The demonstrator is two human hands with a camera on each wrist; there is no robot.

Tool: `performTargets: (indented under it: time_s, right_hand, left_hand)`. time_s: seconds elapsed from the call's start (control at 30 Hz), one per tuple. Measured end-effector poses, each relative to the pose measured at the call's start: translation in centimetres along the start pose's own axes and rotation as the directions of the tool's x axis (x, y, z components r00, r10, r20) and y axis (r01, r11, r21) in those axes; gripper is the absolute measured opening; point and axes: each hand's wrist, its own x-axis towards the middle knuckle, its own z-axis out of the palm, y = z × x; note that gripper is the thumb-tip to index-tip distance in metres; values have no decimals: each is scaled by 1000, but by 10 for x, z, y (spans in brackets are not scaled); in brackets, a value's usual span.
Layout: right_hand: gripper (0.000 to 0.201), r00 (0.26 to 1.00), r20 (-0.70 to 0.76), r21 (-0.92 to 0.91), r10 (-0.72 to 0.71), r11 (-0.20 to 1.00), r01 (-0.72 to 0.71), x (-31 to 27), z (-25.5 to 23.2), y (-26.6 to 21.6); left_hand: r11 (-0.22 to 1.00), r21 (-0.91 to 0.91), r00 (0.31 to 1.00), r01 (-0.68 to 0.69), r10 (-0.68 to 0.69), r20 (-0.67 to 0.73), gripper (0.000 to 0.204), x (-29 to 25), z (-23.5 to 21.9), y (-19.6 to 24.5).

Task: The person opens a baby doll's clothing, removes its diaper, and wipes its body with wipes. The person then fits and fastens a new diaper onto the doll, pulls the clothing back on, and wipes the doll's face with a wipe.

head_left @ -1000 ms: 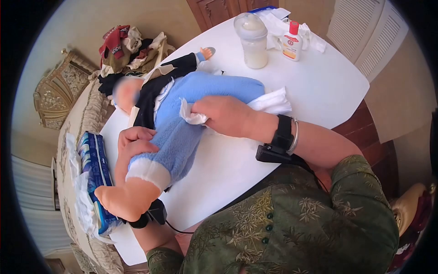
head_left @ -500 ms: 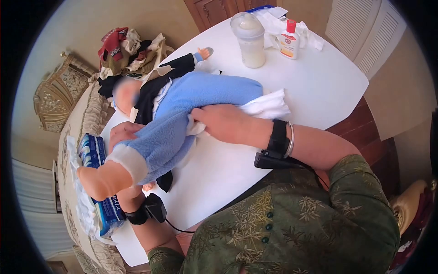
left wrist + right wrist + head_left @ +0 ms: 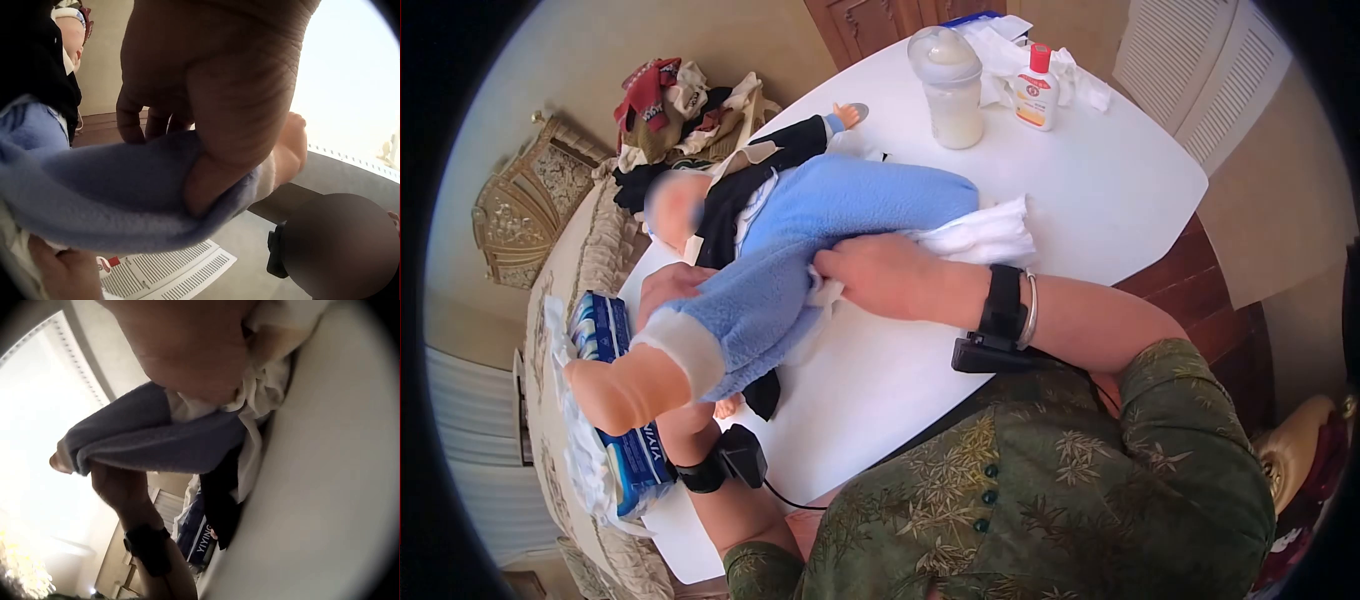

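A doll in light blue fleece trousers [image 3: 880,195] and a black top [image 3: 725,215] lies on its back on the white table [image 3: 1090,200]. My left hand [image 3: 670,290] grips the nearer trouser leg and holds it raised; in the left wrist view the thumb of that hand [image 3: 219,94] presses into the blue fleece. The bare foot [image 3: 615,390] sticks out of the white cuff. My right hand [image 3: 890,275] pinches white material [image 3: 825,293] at the underside of the raised leg. White cloth [image 3: 985,232] lies beneath the farther leg.
A milk bottle [image 3: 953,100] and a red-capped bottle [image 3: 1036,95] stand at the far side, near crumpled white tissues [image 3: 1090,92]. A blue packet [image 3: 635,460] lies at the left edge. Beyond the doll is a heap of clothes [image 3: 690,110].
The raised leg has swung to the left and up with my left hand. My right hand has moved slightly down, and the white material it pinches now sits under the leg.
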Motion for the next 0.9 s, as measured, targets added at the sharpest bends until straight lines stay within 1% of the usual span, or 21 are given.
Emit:
performTargets:
  time_s: [0.07,0.1,0.17,0.2,0.27,0.3,0.37,0.4,0.43,0.47,0.5,0.53,0.6,0.63,0.67,0.7,0.73,0.77,0.8,0.87,0.9]
  right_hand:
    - [24,985,137,-175,103,982,-78,0,-5,8]
    - [24,985,140,-174,101,982,-76,-3,-5,9]
    - [20,989,95,-192,112,977,-92,-3,-14,4]
    - [20,989,95,-192,112,977,-92,-3,-16,0]
    - [18,1000,-19,-90,-8,996,6,-6,-21,-12]
    - [18,1000,-19,-91,-7,996,5,-6,-23,-13]
    - [17,990,27,-155,-138,978,141,-7,-26,-13]
    - [17,990,24,-156,-138,978,140,-9,-26,-7]
    - [16,996,71,-258,-57,963,73,-13,-26,4]
    - [15,994,110,-359,30,933,11,-18,-29,10]
    - [15,994,107,-359,31,933,10,-24,-35,12]
    - [14,998,63,-384,28,923,-2,-30,-45,11]
    - [12,999,20,-405,28,914,-18,-38,-65,8]
    - [13,999,16,-382,51,923,-41,-40,-75,6]
    - [13,997,13,-361,75,930,-65,-43,-83,4]
    - [13,997,13,-362,78,930,-68,-49,-89,5]
    - [16,995,-83,-394,54,915,-82,-55,-95,6]
    - [19,984,-177,-424,26,900,-100,-61,-100,7]
    - [19,983,-180,-425,28,899,-103,-69,-102,11]
    - [18,984,78,-363,159,924,-121,-84,-96,18]
    - [18,984,75,-361,163,924,-125,-92,-90,18]
  left_hand:
    - [999,13,999,-53,53,-3,32,-1,2,0]
    - [999,14,999,-51,51,-6,32,-1,1,1]
    - [990,-62,991,-124,127,40,32,2,1,5]
    - [990,-62,991,-125,128,39,32,2,1,5]
    - [997,-38,996,-71,73,44,31,1,0,6]
    - [997,-39,996,-71,73,44,31,-1,1,4]
    - [989,-148,997,-27,37,68,55,-4,3,0]
    - [989,-148,997,-29,40,69,55,-7,5,2]
    - [972,-209,994,106,-104,22,54,-9,11,9]
    - [932,-275,968,235,-249,-16,53,0,22,31]
    - [920,-310,967,238,-254,-10,39,2,26,52]
    - [921,-310,967,238,-253,-10,39,0,33,67]
    - [966,-18,966,257,-256,41,36,-3,43,84]
    - [998,-40,987,46,-39,158,45,-7,43,55]
    - [997,52,967,-64,49,249,50,-8,46,51]
    - [978,127,938,-163,114,327,48,-8,52,48]
    - [944,193,898,-267,170,407,46,-6,60,50]
    - [925,211,872,-316,195,449,46,-5,70,52]
    - [925,209,871,-318,198,451,46,-6,79,50]
    - [892,261,828,-370,189,528,49,-7,94,44]
    - [899,263,816,-349,154,558,50,-6,98,45]
